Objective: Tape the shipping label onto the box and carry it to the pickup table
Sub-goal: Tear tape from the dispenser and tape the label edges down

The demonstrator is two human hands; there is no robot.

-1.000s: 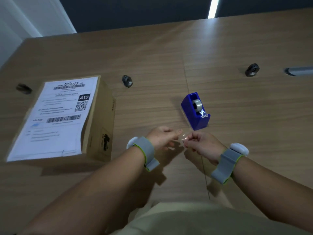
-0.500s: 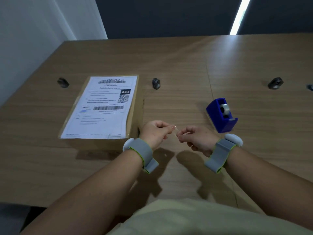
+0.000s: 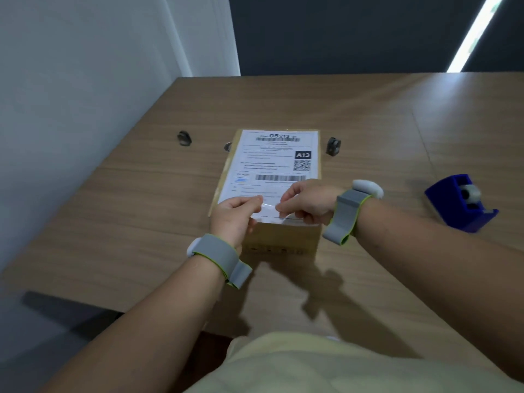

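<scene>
A brown cardboard box [image 3: 283, 239] stands on the wooden table [image 3: 141, 208], with a white shipping label [image 3: 272, 165] lying on its top. A short strip of clear tape [image 3: 269, 205] is stretched between my two hands, just above the label's near edge. My left hand [image 3: 235, 217] pinches the strip's left end and my right hand [image 3: 306, 204] pinches its right end. Whether the tape touches the paper I cannot tell. A blue tape dispenser [image 3: 462, 202] sits on the table to the right of the box.
Small dark cable grommets [image 3: 184, 138] [image 3: 333, 146] are set into the table beyond the box. A white wall [image 3: 85, 80] rises on the left, and the table's near edge falls away at lower left.
Both hands have carried the tape strip from beside the dispenser leftward, over the near edge of the label. My view has turned left, so the box is now centred.
</scene>
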